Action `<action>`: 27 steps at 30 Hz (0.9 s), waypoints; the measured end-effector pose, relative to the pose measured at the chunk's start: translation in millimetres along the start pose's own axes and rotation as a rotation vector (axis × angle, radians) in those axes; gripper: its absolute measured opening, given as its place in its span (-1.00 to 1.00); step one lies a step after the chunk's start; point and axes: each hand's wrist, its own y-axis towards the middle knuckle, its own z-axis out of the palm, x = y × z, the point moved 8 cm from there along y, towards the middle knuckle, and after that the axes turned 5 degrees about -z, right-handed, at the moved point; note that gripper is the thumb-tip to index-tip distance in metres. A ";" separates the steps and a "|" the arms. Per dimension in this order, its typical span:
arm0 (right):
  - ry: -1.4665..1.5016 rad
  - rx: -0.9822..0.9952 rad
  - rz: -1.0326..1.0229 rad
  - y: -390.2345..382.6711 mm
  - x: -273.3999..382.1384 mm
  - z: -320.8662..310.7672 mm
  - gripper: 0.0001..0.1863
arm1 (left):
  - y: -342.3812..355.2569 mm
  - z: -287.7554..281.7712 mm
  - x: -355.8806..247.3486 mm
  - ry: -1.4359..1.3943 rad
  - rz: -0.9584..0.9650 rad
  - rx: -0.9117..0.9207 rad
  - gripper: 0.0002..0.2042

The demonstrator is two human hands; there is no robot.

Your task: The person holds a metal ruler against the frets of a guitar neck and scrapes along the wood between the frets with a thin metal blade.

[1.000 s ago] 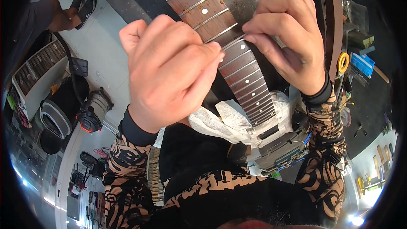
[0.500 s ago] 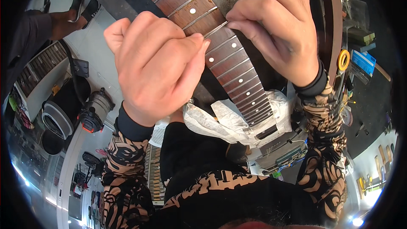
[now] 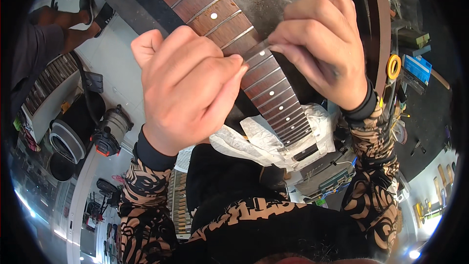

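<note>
Working crosswise on the guitar neck (image 3: 275, 83), slanting from upper left past frame centre, seems the step in hand. Left hand (image 3: 188, 85) and right hand (image 3: 325, 46) pinch closed at opposite edges, anything held too blurred to tell; the next move calls for an evenly matched grip.

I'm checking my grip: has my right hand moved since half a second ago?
Yes: against the white fretboard dots, your right hand has shifted toward the wrapped guitar body.
</note>
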 end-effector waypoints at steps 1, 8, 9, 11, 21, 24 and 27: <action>-0.008 0.003 0.006 -2.4 0.1 -0.5 -0.69 | 0.6 1.5 -0.5 -0.004 0.002 0.024 -0.74; -0.011 -0.023 -0.013 8.4 -8.6 2.2 -0.71 | 0.6 -2.5 1.7 0.079 0.000 -0.103 -0.76; 0.000 0.012 0.005 4.3 -4.6 0.3 -0.70 | -0.1 0.3 -0.5 0.045 0.003 -0.041 -0.75; -0.015 0.007 0.004 -1.8 -4.9 1.5 -0.70 | 1.2 2.5 -0.3 0.020 0.001 0.014 -0.75; -0.036 0.015 -0.007 -2.0 -1.4 -0.7 -0.68 | 5.5 1.8 -0.2 0.034 0.021 0.048 -0.74; -0.067 -0.023 -0.030 9.2 -9.9 1.8 -0.69 | 4.2 4.5 5.5 0.055 0.031 -0.011 -0.75; -0.049 -0.019 -0.055 12.3 -7.4 1.1 -0.68 | 1.7 -1.0 4.4 0.050 0.020 -0.057 -0.75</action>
